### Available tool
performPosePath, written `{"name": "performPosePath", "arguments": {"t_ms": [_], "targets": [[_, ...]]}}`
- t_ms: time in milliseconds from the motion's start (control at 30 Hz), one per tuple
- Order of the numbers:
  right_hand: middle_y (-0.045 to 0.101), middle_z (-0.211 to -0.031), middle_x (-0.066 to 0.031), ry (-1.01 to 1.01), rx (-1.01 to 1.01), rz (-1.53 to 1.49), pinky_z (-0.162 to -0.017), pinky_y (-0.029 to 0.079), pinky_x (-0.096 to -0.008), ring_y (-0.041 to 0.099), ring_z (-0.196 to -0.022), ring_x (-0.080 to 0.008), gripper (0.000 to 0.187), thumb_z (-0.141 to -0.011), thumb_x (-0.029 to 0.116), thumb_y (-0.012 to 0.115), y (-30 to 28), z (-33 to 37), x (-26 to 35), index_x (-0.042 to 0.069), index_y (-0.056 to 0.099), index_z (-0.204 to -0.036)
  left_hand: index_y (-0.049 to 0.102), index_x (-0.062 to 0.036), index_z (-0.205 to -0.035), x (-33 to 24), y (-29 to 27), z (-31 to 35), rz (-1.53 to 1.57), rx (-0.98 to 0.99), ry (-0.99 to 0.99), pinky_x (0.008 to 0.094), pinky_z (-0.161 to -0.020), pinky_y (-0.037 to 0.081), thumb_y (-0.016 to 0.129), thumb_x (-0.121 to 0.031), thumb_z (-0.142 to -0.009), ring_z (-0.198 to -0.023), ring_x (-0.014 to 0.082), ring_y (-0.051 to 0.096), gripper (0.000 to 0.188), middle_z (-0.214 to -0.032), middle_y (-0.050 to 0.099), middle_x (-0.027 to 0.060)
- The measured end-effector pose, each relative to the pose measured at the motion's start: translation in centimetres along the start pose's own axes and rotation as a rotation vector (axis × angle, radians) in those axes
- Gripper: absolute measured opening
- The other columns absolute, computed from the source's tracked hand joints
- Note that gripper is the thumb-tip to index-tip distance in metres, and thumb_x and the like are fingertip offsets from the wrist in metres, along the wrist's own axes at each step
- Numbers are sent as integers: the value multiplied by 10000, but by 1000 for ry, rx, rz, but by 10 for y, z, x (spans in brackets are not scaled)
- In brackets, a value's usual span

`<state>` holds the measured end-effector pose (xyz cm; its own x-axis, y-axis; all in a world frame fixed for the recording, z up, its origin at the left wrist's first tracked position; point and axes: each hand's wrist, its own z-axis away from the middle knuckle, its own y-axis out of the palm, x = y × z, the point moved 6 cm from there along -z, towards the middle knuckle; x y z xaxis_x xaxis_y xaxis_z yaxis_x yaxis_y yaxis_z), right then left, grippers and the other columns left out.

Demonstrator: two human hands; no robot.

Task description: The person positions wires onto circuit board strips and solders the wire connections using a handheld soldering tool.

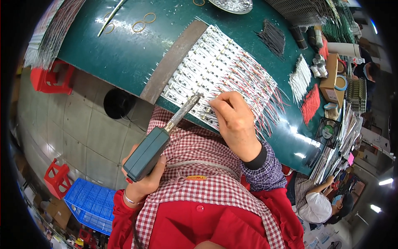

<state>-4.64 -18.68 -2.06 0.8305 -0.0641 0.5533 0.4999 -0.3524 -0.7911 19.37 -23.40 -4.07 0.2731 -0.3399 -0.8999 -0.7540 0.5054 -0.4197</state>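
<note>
Green and glossy, the desk [95, 54] runs slantwise across the upper part of the view, scattered with pale crumbs and a few rubber bands [144, 22]. On it, near the edge closest to the person, lies the white panel of small circuit boards [207, 62], with a dull flat bar [174, 60] along its left side and red, white and dark leads trailing to the right. Bundles of black wires [271, 38], white wires [299, 79] and red wires [310, 104] lie beyond it, before a cardboard box [330, 83]. The left hand [144, 184] has its fingers wrapped around a dark green soldering gun [147, 153], whose tip hangs over the panel's near part. The right hand [236, 122] is bent low over the leads; whether its fingers close on one cannot be told. Below, pale floor tiles [83, 124] carry a black bin [117, 103], a red stool [58, 178] and a blue crate [93, 203]. The upper edge cuts off a metal dish [234, 5]; the left hand's palm is mostly hidden by the gun, and a seated co-worker [319, 207] at lower right is warped by the lens.
</note>
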Motion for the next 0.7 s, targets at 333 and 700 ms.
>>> {"name": "performPosePath", "arguments": {"t_ms": [333, 700], "targets": [[585, -890, -135, 1, 8, 89, -686, 502, -390, 615, -801, -308, 115, -827, -18, 687, -29, -43, -24, 2, 654, -935, 696, 56, -963, 4, -2, -1, -6, -19, -17, 327, -572, 514, 745, 1, -732, -662, 259, 646, 243, -855, 670, 160], [540, -889, -152, 5, 58, 76, -727, 465, -425, 565, -849, -340, 120, -851, 13, 660, -7, -49, -34, 8, 559, -916, 706, 35, -966, 2, -5, 1, -31, -45, 1, 332, -587, 514, 757, -18, -744, -665, 256, 642, 234, -859, 687, 151]]}}
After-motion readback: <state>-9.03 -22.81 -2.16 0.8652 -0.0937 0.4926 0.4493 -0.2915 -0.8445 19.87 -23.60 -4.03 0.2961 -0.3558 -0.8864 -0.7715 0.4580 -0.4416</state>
